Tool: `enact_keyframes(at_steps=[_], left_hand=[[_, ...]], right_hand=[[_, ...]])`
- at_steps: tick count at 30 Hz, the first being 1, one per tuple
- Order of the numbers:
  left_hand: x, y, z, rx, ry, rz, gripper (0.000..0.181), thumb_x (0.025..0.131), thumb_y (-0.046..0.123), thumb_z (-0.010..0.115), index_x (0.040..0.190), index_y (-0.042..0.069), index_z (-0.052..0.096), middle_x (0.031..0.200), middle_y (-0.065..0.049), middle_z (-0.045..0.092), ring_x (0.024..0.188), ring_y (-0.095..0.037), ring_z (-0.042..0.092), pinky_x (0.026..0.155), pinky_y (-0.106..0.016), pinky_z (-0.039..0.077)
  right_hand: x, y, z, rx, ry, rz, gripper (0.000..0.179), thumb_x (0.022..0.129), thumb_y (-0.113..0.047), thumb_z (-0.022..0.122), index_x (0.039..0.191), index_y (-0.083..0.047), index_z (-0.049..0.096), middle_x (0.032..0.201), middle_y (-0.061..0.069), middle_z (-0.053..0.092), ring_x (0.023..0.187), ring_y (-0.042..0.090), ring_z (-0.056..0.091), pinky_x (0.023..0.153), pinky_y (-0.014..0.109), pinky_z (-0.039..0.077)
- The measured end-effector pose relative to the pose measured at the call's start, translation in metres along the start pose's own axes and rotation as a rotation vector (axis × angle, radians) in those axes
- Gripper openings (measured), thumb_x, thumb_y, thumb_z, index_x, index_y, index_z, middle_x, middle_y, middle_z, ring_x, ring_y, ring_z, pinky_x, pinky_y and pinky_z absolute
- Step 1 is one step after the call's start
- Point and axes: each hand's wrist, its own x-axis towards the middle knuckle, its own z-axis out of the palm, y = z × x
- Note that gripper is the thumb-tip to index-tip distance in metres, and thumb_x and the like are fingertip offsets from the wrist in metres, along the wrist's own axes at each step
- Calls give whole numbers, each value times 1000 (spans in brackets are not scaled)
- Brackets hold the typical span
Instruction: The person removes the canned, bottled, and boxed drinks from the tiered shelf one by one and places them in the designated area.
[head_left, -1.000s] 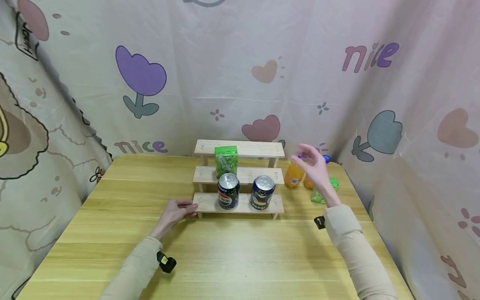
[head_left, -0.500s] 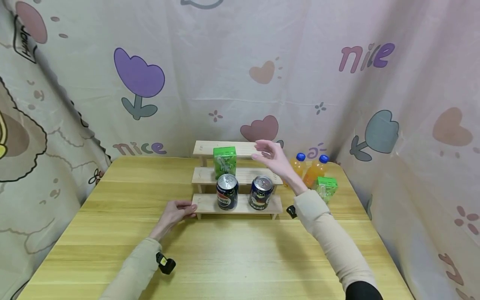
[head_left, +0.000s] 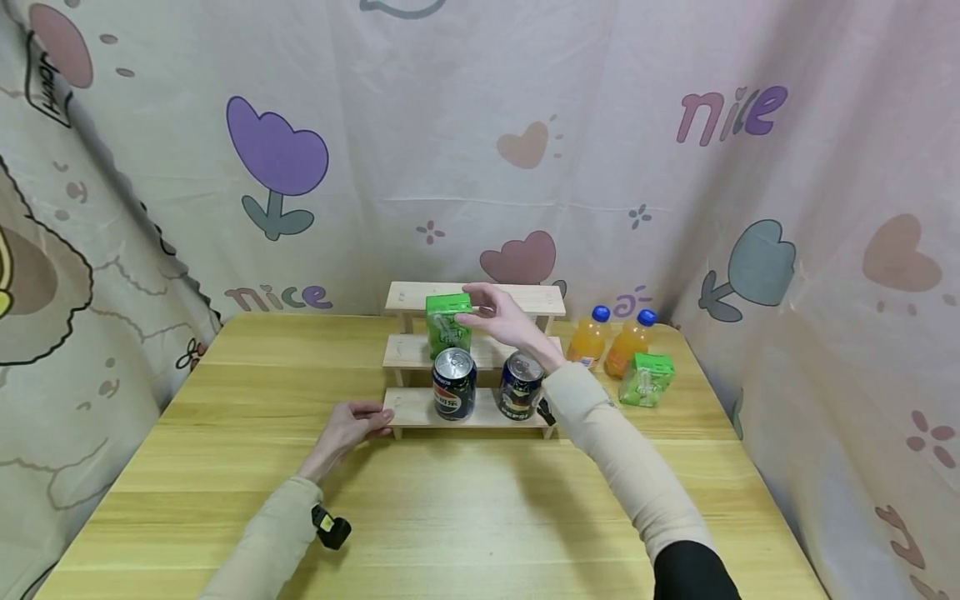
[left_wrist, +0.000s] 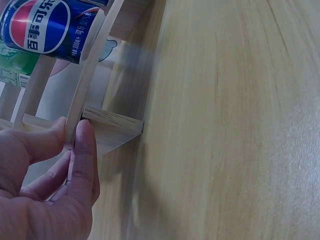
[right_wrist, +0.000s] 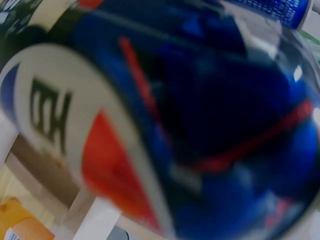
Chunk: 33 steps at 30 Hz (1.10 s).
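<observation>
In the head view my left hand [head_left: 352, 429] pinches the left end of the lowest step of a three-tier wooden display shelf [head_left: 408, 407]; the left wrist view shows thumb and fingers on either side of that board. My right hand [head_left: 508, 318] reaches over the shelf, thumb and fingers parted, fingertips right at the right side of a green drink carton [head_left: 442, 321] on the middle step. Two dark blue Pepsi cans stand on the bottom step: the left can [head_left: 453, 385] and the right can [head_left: 517, 390], partly covered by my right forearm. A blurred can [right_wrist: 210, 125] fills the right wrist view.
To the shelf's right stand two orange drink bottles with blue caps, one bottle [head_left: 588, 343] beside the shelf and another bottle [head_left: 628, 348] farther right. A second green carton [head_left: 647, 381] is in front of them. A patterned curtain [head_left: 420, 150] hangs behind the wooden table [head_left: 450, 517].
My right hand has moved left from over the bottles, across the shelf, to the green carton on the middle step. The left hand keeps its hold on the shelf.
</observation>
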Motion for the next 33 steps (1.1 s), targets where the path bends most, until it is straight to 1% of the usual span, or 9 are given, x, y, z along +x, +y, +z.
enact_keyframes(at_steps=[3,6,9,11,14,20,25,29,33], left_hand=[[0,0,0,-3,0,0,46,97,-1,62,132,-25,45,97,-8,69,78,-6,70,77,-17,64],[0,0,0,-2,-1,3,46,97,-1,63,132,-25,45,98,-9,69,77,-6,70,77,-18,65],[0,0,0,4,-2,4,46,97,-1,62,132,-25,45,97,-7,68,77,-6,70,78,-18,65],[0,0,0,1,0,2,45,97,-1,62,132,-25,45,96,-7,69,77,-6,70,78,-18,65],[0,-1,-1,0,-5,4,46,97,-1,63,132,-25,45,95,-6,69,76,-6,70,77,-18,65],[-1,0,-1,-6,-9,13,48,96,-1,64,132,-27,44,99,-10,69,77,-6,70,76,-18,65],[0,-1,0,4,-4,15,47,97,-2,63,132,-27,44,99,-10,69,76,-5,70,76,-17,64],[0,-1,0,-5,-3,16,46,97,-2,62,131,-27,44,96,-9,69,76,-5,70,75,-16,64],[0,-1,0,1,-3,21,46,97,-3,62,131,-28,44,99,-12,70,76,-5,70,76,-17,65]], right_hand=[[4,0,5,-10,-8,4,57,97,-13,67,148,-2,43,143,22,49,140,36,47,125,45,39],[7,1,8,-10,-11,5,55,98,-15,66,147,-2,44,139,22,54,134,35,53,118,44,48],[9,1,11,-11,-12,-3,52,99,-14,65,144,0,46,136,22,58,126,36,59,107,39,56],[10,1,12,-9,-11,-7,49,99,-13,65,142,1,47,132,23,59,122,36,62,100,35,60],[11,2,13,-23,-2,-16,44,99,-12,64,138,2,50,129,22,60,121,36,63,96,31,61],[11,2,13,-110,21,-45,38,99,-14,65,133,2,53,125,21,61,118,37,64,93,33,62],[9,-1,14,-186,41,-72,36,99,-15,65,130,0,55,124,20,62,118,36,64,92,36,63],[5,-6,13,-207,70,-95,38,98,-15,66,132,-1,55,125,20,62,116,35,65,90,34,64],[-2,-10,9,-206,110,-125,39,98,-14,67,133,-2,55,124,20,63,114,35,64,90,38,64]])
